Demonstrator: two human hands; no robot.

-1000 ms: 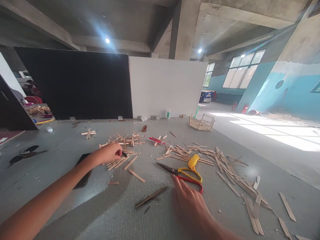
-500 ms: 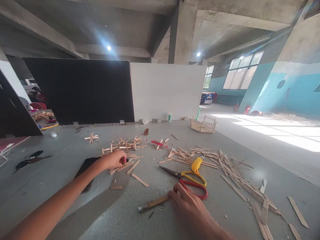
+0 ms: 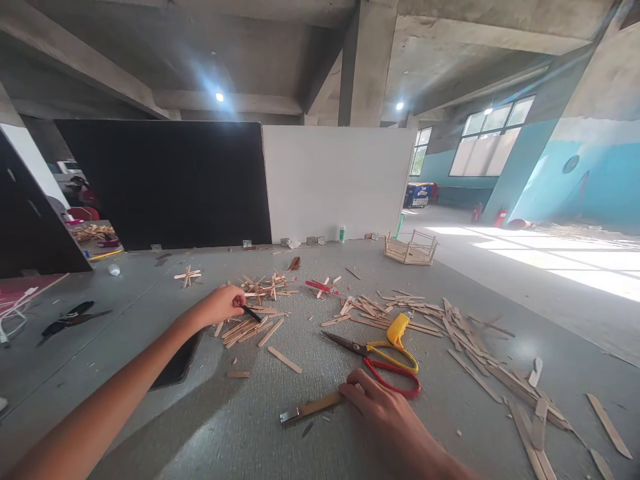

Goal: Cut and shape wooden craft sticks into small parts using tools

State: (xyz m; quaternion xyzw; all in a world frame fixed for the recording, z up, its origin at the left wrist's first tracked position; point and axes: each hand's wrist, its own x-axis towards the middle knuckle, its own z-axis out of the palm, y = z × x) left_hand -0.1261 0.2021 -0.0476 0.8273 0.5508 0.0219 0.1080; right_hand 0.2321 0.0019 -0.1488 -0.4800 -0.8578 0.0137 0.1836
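Note:
My left hand reaches over the heap of wooden craft sticks on the left. Its fingers are pinched on a thin black pen-like stick, which slants down to the right above the sticks. My right hand rests low on the table, thumb and fingers closed on the end of a flat brown strip-like tool with a shiny metal tip. Just behind that hand lie scissors with a red and a yellow handle, blades pointing left. A dark flat phone-like slab sits partly under my left forearm.
More craft sticks spread across the right side. A yellow glue-gun-like object touches the scissors. Toward the back stand a small stick-built frame, a star of sticks and a green-white bottle. Black pliers-like tool lies left.
My left hand has lifted slightly and drawn back left from the sticks, and the black stick now shows in its fingers. My right hand keeps its hold; the view has shifted a little.

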